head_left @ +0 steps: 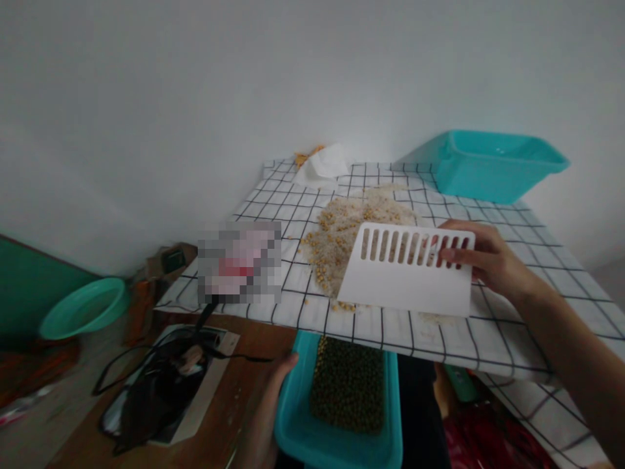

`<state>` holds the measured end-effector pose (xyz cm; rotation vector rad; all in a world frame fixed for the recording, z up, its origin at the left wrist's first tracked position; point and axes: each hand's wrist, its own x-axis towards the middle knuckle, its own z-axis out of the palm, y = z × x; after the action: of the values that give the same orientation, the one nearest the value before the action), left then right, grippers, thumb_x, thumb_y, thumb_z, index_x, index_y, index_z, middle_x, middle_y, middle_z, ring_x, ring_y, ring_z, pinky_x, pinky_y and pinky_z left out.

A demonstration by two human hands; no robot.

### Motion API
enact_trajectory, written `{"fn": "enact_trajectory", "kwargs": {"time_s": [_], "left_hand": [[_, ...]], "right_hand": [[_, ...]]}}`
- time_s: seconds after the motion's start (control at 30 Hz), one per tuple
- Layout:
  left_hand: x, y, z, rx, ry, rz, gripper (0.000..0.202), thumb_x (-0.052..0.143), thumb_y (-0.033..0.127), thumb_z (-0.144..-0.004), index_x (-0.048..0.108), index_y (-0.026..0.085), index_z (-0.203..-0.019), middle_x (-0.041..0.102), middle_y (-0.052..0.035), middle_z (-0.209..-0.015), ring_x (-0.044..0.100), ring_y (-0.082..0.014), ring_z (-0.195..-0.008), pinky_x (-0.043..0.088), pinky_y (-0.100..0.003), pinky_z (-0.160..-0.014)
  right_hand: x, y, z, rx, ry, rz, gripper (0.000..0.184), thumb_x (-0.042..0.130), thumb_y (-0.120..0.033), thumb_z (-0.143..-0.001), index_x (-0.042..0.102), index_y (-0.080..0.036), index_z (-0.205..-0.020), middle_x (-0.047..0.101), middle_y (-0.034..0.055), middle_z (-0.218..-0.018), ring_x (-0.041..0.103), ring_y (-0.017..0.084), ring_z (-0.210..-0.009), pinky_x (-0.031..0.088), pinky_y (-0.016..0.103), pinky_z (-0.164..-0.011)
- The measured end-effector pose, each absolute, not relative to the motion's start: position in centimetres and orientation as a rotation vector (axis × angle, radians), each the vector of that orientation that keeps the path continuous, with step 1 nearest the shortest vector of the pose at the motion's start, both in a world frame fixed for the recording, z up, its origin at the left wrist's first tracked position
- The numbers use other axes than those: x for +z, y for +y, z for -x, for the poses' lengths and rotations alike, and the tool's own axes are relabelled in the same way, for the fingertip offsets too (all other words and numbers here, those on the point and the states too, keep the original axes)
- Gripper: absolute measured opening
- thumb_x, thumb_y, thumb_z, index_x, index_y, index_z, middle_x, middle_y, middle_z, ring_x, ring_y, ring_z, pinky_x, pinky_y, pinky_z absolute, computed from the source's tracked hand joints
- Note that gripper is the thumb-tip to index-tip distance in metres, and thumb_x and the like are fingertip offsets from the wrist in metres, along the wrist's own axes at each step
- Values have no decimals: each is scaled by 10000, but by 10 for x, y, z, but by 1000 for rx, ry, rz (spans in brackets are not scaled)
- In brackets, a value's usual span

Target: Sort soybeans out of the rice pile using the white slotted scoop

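Observation:
My right hand [488, 260] is closed on the right end of a white slotted scraper board [407, 277], which stands on the checked tablecloth [512, 326] by a heap of mixed rice and beans [342, 238]. Below the table's front edge, my left hand [266, 410] grips the left rim of a teal tub [293, 430] holding green beans [347, 385]. A few loose beans lie at the scraper's lower edge, near the table's edge above the tub.
A second teal tub [488, 166] stands at the table's far right corner. A white tissue [322, 168] lies at the back. A blurred patch [239, 260] covers something at the table's left. A green basin [83, 306] and dark cables [161, 371] lie lower left.

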<state>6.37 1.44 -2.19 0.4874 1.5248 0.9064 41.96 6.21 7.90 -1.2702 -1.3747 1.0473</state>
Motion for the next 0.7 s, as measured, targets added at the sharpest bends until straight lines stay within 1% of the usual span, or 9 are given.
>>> {"fn": "enact_trajectory", "kwargs": {"time_s": [0.1, 0.2, 0.27, 0.37, 0.5, 0.6, 0.7], "left_hand": [[-19, 16, -65, 900, 1535, -520, 134, 709, 410, -713, 730, 279, -696, 831, -72, -798, 751, -378, -971, 566, -491, -976], [-16, 18, -66, 906, 1514, -563, 154, 697, 436, -702, 708, 289, -657, 823, -89, -789, 748, -387, -991, 580, -485, -955], [-14, 19, -67, 921, 1515, -589, 162, 703, 451, -695, 703, 295, -652, 822, -98, -803, 748, -389, -1000, 579, -486, -962], [-13, 19, -67, 935, 1523, -597, 167, 716, 461, -682, 705, 295, -661, 824, -106, -830, 740, -394, -1024, 562, -500, -994], [-11, 20, -69, 913, 1499, -571, 161, 705, 455, -674, 703, 296, -651, 819, -111, -800, 723, -406, -1071, 549, -507, -1014], [-11, 21, -69, 921, 1514, -597, 166, 704, 455, -675, 705, 291, -651, 822, -107, -808, 732, -401, -1052, 549, -504, -1013], [-11, 20, -68, 926, 1533, -617, 170, 713, 450, -669, 716, 280, -655, 825, -101, -793, 744, -399, -1019, 554, -512, -1007]], "right_hand": [[78, 62, -420, 1041, -1371, 1268, 181, 840, -362, -729, 715, -246, -791, 625, -27, -619, 483, 88, -417, 303, 182, -314], [79, 62, -420, 1003, -1370, 1281, 190, 841, -378, -732, 710, -249, -782, 610, -27, -623, 474, 89, -427, 285, 187, -311], [79, 62, -419, 985, -1399, 1290, 192, 844, -382, -732, 715, -252, -787, 606, -24, -629, 469, 90, -434, 283, 190, -312], [79, 61, -420, 975, -1442, 1290, 186, 841, -387, -739, 729, -259, -814, 617, -15, -654, 497, 103, -460, 310, 191, -319], [77, 61, -421, 966, -1471, 1286, 171, 826, -389, -763, 737, -261, -832, 634, -4, -693, 521, 110, -486, 338, 190, -330], [76, 61, -421, 980, -1484, 1268, 163, 819, -387, -777, 737, -256, -828, 635, -5, -705, 505, 97, -477, 320, 183, -327], [76, 61, -421, 998, -1507, 1254, 143, 806, -374, -798, 738, -256, -839, 627, -15, -688, 454, 76, -443, 288, 179, -322]]}}
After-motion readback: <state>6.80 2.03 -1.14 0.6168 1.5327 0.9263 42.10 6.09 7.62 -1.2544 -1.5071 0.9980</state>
